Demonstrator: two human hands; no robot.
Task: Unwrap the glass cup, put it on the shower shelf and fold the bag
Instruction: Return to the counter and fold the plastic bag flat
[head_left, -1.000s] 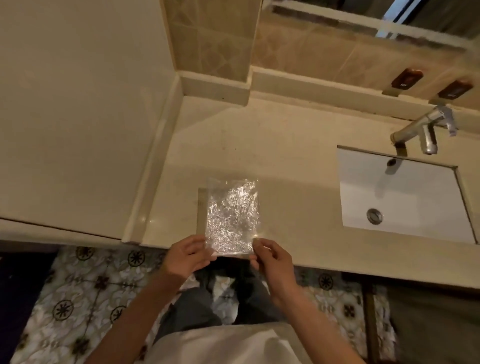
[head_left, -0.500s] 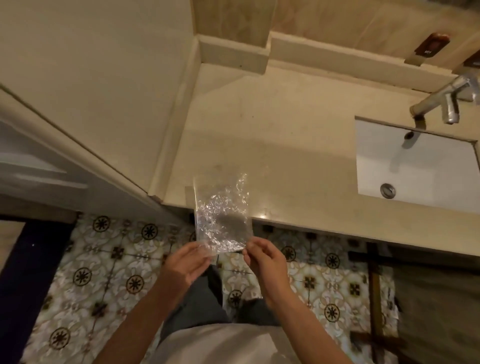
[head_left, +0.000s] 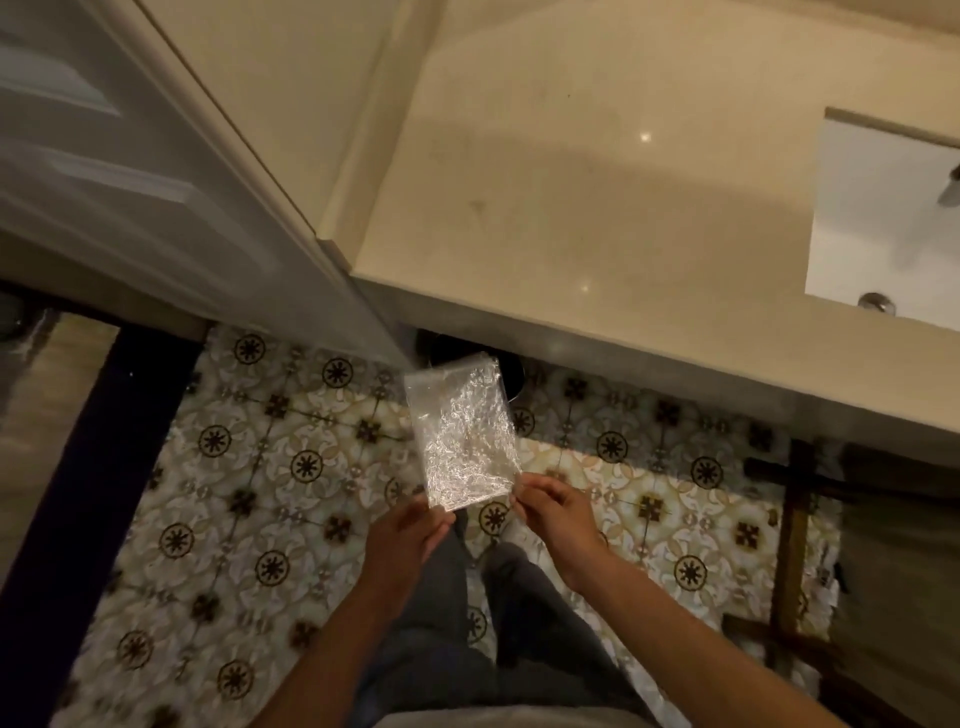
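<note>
I cannot find the glass cup or the shower shelf anywhere in my view, and the sink (head_left: 883, 218) at two o'clock is cut off by the right edge, with only a blurred sliver of tap showing. A dark round shape under the counter's front edge, behind the top of the bag, is too dim for me to identify. The bag (head_left: 461, 437), a flat, crinkled clear plastic rectangle, stands upright in the air at the centre, just in front of the counter's edge and not touching it. My left hand (head_left: 402, 540) pinches its lower left corner, fingers (head_left: 439, 519) pressed together on the film; my right hand (head_left: 558, 514) pinches the lower right corner at about five o'clock of the bag. The beige stone counter (head_left: 597, 208) fills twelve to two o'clock. Patterned floor tiles (head_left: 270, 499) spread below, and a pale door panel (head_left: 119, 171) slants across ten o'clock.
</note>
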